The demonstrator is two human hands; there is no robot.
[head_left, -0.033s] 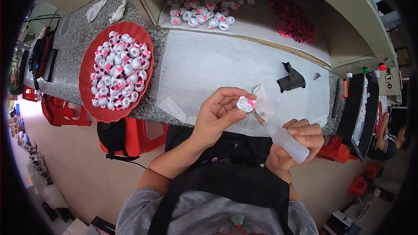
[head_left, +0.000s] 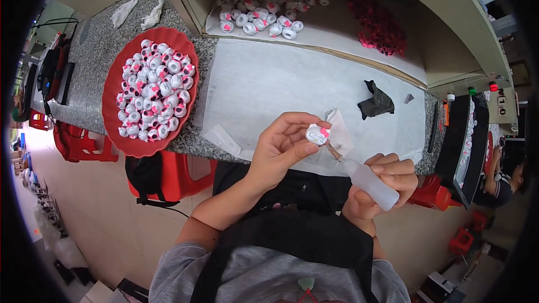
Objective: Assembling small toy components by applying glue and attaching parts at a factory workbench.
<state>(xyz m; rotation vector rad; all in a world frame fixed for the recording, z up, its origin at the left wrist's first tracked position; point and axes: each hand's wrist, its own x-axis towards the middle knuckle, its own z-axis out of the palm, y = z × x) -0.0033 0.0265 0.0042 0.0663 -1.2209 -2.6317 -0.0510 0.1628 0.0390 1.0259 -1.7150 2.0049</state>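
Note:
My left hand (head_left: 279,150) pinches a small white figurine with a pink bow (head_left: 317,133) between thumb and fingertips, above the near edge of the counter. My right hand (head_left: 387,178) grips a small translucent squeeze bottle (head_left: 368,184). The bottle's thin nozzle points up and left and reaches the underside of the figurine. A crumpled white tissue (head_left: 340,130) lies just behind the figurine on the white sheet (head_left: 281,78) that covers the counter.
A red round tray (head_left: 112,87) heaped with similar white-and-pink figurines sits at the left. A shelf behind holds more white pieces (head_left: 264,17) and a pile of pink bits (head_left: 379,25). A dark cloth (head_left: 376,101) lies at the right. Red stools (head_left: 84,143) stand below; another person (head_left: 499,185) sits far right.

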